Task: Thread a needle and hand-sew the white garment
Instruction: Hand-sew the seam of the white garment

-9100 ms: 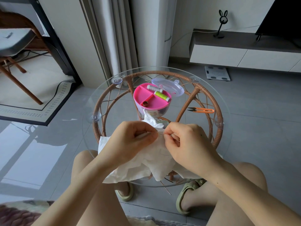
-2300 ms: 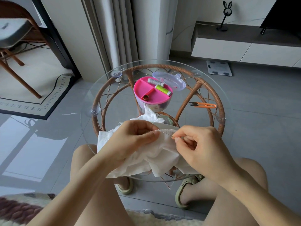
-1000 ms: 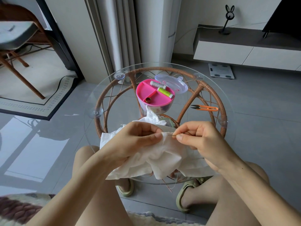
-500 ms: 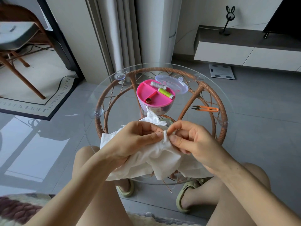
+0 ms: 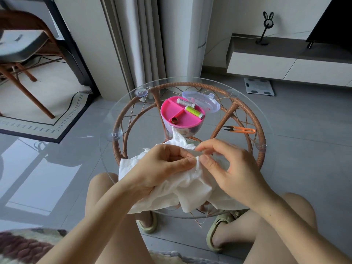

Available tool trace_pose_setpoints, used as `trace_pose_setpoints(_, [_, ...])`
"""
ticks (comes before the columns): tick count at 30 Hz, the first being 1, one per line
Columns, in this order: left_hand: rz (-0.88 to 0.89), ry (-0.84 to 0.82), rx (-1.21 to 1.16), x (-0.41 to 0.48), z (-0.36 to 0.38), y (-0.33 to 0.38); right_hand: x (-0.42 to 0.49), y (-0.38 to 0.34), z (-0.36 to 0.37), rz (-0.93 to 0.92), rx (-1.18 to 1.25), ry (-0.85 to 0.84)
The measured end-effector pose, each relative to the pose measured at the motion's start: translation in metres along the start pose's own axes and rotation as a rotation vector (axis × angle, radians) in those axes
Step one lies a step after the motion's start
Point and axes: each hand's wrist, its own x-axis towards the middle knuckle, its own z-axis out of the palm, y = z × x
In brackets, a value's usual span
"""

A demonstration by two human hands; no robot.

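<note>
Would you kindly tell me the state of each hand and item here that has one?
white garment, bunched, held by both hands.
left hand, grips the garment.
right hand, pinches the garment's fold; needle not discernible.
pink sewing box, open, lid off.
clear lid, lying beside the box.
grey spool, lying in the tray.
green spool, lying in the tray.
orange snips, blades shut, flat on the glass table.

Bathroom scale (image 5: 259,86) just before low cabinet (image 5: 285,69); rabbit ornament (image 5: 265,29) (black) atop cabinet; wooden chair (image 5: 21,44) far left, on rug (image 5: 47,111).
</note>
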Motion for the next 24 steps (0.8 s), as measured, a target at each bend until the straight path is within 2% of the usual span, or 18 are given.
trace_pose_setpoints(5, [0.012,0.013,0.094,0.001,0.003,0.001,0.005,-0.003,0.006,-0.211,-0.119,0.093])
trace_pose_setpoints(8, [0.035,0.034,0.171,-0.002,0.006,0.005,0.005,-0.004,0.007,-0.217,-0.064,0.124])
trace_pose_setpoints(11, [0.125,0.168,0.454,0.000,0.009,0.003,0.002,-0.019,-0.001,-0.118,0.303,0.074])
trace_pose_setpoints(13, [0.146,0.275,0.601,0.004,0.008,0.000,0.001,-0.033,-0.011,-0.136,0.561,0.048])
trace_pose_setpoints(15, [0.111,0.292,0.570,0.005,0.004,-0.004,0.002,-0.041,-0.024,-0.110,0.868,-0.050])
trace_pose_setpoints(17, [0.077,0.290,0.494,0.004,-0.001,-0.003,0.003,-0.033,-0.031,0.060,1.073,-0.133])
trace_pose_setpoints(18, [0.066,0.303,0.455,0.004,-0.004,-0.003,0.004,-0.020,-0.031,0.160,1.007,-0.127])
trace_pose_setpoints(19, [0.060,0.316,0.417,0.003,-0.006,-0.002,0.003,0.000,-0.028,0.253,0.830,-0.087])
trace_pose_setpoints(23, [0.001,0.330,0.286,0.000,-0.015,0.001,0.006,0.106,-0.026,0.513,-0.150,0.112])
trace_pose_setpoints(24, [-0.011,0.335,0.272,-0.001,-0.017,0.001,0.005,0.125,-0.030,0.585,-0.319,0.172])
